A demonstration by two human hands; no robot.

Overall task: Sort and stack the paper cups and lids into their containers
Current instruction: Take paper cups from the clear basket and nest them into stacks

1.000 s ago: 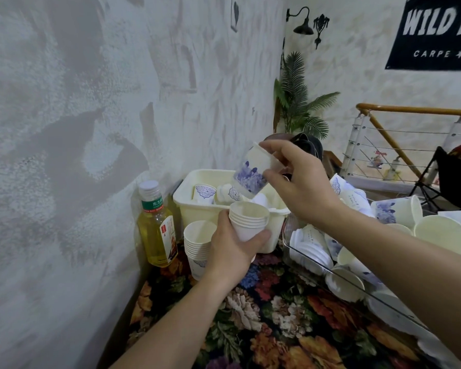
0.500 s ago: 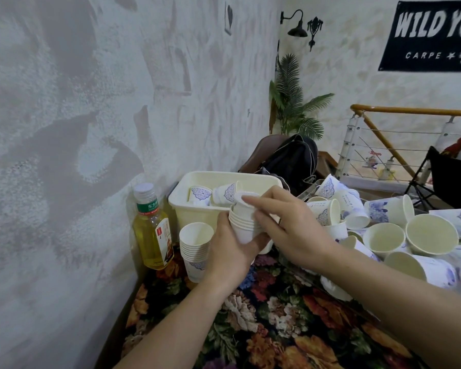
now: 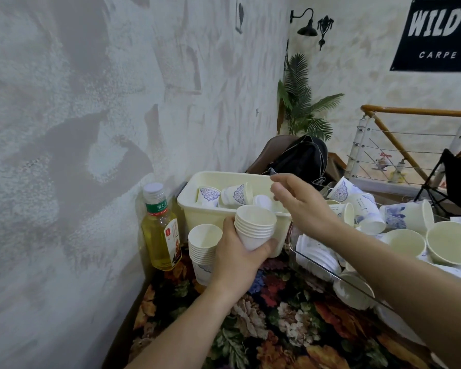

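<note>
Head view: your left hand [image 3: 237,259] has its fingers wrapped round a nested stack of cups [image 3: 254,226], held upright just in front of the cream bin [image 3: 210,217]. Your right hand [image 3: 301,206] hovers above the stack, fingers loosely spread, holding nothing. A second cup stack [image 3: 204,249] stands on the floral surface [image 3: 277,328] beside a yellow bottle [image 3: 161,230]. Loose cups [image 3: 407,217] are piled at right.

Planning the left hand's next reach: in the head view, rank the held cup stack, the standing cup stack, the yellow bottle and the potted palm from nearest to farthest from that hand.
1. Held cup stack: gripped in the left hand.
2. Standing cup stack: on the cloth, just left of the hand.
3. Yellow bottle: further left, by the wall.
4. Potted palm: far back in the corner.
</note>
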